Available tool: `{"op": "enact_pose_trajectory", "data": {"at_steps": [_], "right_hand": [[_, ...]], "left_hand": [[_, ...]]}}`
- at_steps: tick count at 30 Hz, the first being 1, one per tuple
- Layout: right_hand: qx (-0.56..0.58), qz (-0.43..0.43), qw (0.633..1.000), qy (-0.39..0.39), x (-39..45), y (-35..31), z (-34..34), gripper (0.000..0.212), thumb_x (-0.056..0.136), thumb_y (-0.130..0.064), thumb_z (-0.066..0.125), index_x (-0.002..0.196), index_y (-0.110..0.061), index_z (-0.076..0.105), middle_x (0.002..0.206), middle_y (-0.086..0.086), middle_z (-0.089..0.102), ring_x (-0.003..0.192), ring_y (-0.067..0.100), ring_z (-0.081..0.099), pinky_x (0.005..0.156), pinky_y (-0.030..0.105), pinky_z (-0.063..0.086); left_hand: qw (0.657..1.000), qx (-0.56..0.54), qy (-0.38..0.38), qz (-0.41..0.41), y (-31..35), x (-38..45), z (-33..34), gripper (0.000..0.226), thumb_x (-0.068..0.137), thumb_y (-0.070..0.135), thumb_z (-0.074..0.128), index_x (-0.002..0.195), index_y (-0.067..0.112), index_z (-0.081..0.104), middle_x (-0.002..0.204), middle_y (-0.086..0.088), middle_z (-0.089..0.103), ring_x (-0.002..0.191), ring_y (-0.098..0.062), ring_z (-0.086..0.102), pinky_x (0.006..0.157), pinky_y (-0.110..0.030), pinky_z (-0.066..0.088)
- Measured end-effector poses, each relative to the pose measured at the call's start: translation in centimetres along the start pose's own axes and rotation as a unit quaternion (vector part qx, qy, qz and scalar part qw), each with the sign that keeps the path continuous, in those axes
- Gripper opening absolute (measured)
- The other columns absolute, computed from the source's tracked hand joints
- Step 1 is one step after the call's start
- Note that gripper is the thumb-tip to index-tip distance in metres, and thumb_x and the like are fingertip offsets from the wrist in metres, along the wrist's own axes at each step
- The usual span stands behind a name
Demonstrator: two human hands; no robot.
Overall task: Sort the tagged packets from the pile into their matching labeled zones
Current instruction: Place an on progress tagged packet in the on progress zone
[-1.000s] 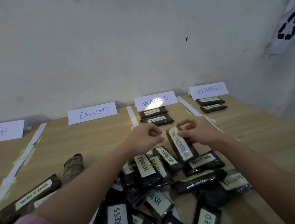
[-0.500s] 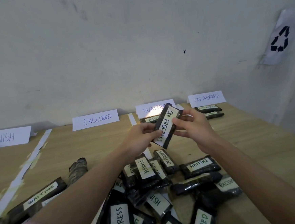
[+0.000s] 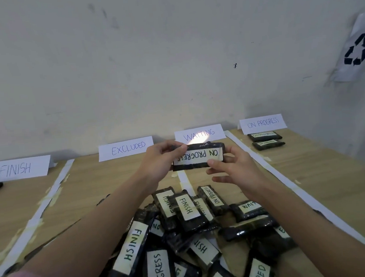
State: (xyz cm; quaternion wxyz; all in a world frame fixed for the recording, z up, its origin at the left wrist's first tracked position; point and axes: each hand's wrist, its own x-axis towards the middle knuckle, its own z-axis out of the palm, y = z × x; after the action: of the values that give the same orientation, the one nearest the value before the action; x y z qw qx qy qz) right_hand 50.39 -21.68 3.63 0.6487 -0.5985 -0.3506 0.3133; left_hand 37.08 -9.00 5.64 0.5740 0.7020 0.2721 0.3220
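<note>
Overhead, both hands [image 3: 160,162] [image 3: 234,169] pinch a dark packet [image 3: 198,155] whose label reads "ON PROGRESS" upside down.

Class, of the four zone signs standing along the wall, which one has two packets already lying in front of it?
The ON PROGRESS sign, farthest right: two packets lie before it. No packets show before EXCLUDED.

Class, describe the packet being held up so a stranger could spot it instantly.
Start at the WAITING sign by the wall. Just before it, the left hand and right hand hold one dark packet above the pile. Alone off the table, its ON PROGRESS tag reads upside down.
</note>
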Motion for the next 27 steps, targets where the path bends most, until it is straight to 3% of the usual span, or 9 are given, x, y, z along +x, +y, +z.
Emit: {"op": "enact_pose_trajectory", "data": {"at_steps": [3,7,10,13,15,18,21,24,27], "right_hand": [[-0.004,-0.007,1.0,0.003,0.0,0.0,0.6,0.031,0.083,-0.008,0.066,0.111,-0.011,0.053,0.095,0.006,0.07,0.076,0.015,0.068,0.066,0.03,0.058],[-0.001,-0.019,1.0,0.003,0.3,0.0,2.4,0.025,0.085,-0.009,0.064,0.108,-0.012,0.055,0.096,0.007,0.069,0.08,0.014,0.069,0.064,0.027,0.057],[0.014,-0.031,0.999,0.011,1.1,-0.3,4.8,0.027,0.086,-0.011,0.063,0.112,-0.011,0.054,0.099,0.009,0.067,0.078,0.014,0.069,0.062,0.026,0.056],[0.011,-0.035,0.999,0.035,1.9,-0.5,7.9,0.024,0.087,-0.018,0.063,0.107,-0.016,0.051,0.097,0.005,0.066,0.078,0.012,0.068,0.062,0.026,0.057],[-0.003,-0.024,0.997,0.069,2.2,-0.4,9.4,0.033,0.083,-0.026,0.067,0.109,-0.02,0.048,0.101,0.002,0.064,0.087,0.014,0.065,0.072,0.032,0.058],[0.012,0.012,0.993,0.113,3.1,-0.1,10.5,0.067,0.074,-0.035,0.075,0.126,-0.017,0.038,0.103,-0.001,0.062,0.095,0.015,0.06,0.088,0.042,0.052],[0.024,0.028,0.987,0.155,3.8,0.0,9.7,0.082,0.066,-0.036,0.081,0.13,-0.014,0.034,0.101,-0.002,0.061,0.098,0.017,0.06,0.087,0.037,0.05],[0.052,0.021,0.978,0.201,4.7,0.3,6.4,0.067,0.061,-0.029,0.084,0.115,-0.01,0.05,0.1,0.001,0.067,0.09,0.016,0.065,0.074,0.031,0.053],[0.032,-0.005,0.977,0.212,4.8,0.5,1.6,0.05,0.063,-0.02,0.084,0.106,-0.015,0.058,0.101,0.001,0.067,0.091,0.014,0.065,0.073,0.03,0.053]], "left_hand": [[0.998,0.052,-0.017,0.002,-0.2,-0.3,-1.4,0.009,0.086,0.022,0.064,0.091,0.017,0.066,0.088,0.001,0.069,0.086,-0.013,0.062,0.073,-0.026,0.048],[0.992,0.115,-0.048,-0.006,-0.4,-0.9,-3.8,0.005,0.087,0.022,0.062,0.091,0.019,0.065,0.09,0.001,0.071,0.083,-0.01,0.061,0.069,-0.024,0.047],[0.994,0.101,-0.044,-0.013,-0.4,-1.3,-5.5,0.002,0.087,0.018,0.061,0.087,0.018,0.063,0.088,0.001,0.071,0.081,-0.012,0.061,0.07,-0.024,0.049],[0.999,0.045,0.008,-0.018,-0.7,-1.2,-7.1,0.001,0.086,0.014,0.062,0.086,0.014,0.063,0.087,-0.002,0.07,0.081,-0.015,0.064,0.075,-0.026,0.052],[0.999,0.023,0.032,-0.016,-0.9,-1.2,-7.1,0.004,0.085,0.011,0.064,0.082,0.013,0.061,0.086,-0.005,0.069,0.081,-0.018,0.065,0.078,-0.028,0.054],[0.999,0.021,0.046,-0.013,-1.6,-0.6,-5.9,0.008,0.082,0.01,0.067,0.081,0.014,0.061,0.088,-0.008,0.067,0.086,-0.021,0.065,0.087,-0.034,0.054],[0.999,0.028,0.031,0.001,-2.1,0.8,-3.6,0.01,0.078,0.01,0.071,0.085,0.01,0.065,0.091,-0.011,0.069,0.091,-0.025,0.066,0.088,-0.038,0.055],[0.999,0.03,-0.018,0.02,-2.1,2.1,-0.5,0.013,0.075,0.006,0.074,0.085,0.009,0.066,0.088,-0.006,0.07,0.084,-0.018,0.068,0.08,-0.027,0.055],[0.995,0.025,-0.097,0.014,-1.9,3.1,3.1,0.022,0.072,0.0,0.075,0.09,0.008,0.065,0.085,-0.001,0.07,0.075,-0.006,0.068,0.07,-0.014,0.052]]}}
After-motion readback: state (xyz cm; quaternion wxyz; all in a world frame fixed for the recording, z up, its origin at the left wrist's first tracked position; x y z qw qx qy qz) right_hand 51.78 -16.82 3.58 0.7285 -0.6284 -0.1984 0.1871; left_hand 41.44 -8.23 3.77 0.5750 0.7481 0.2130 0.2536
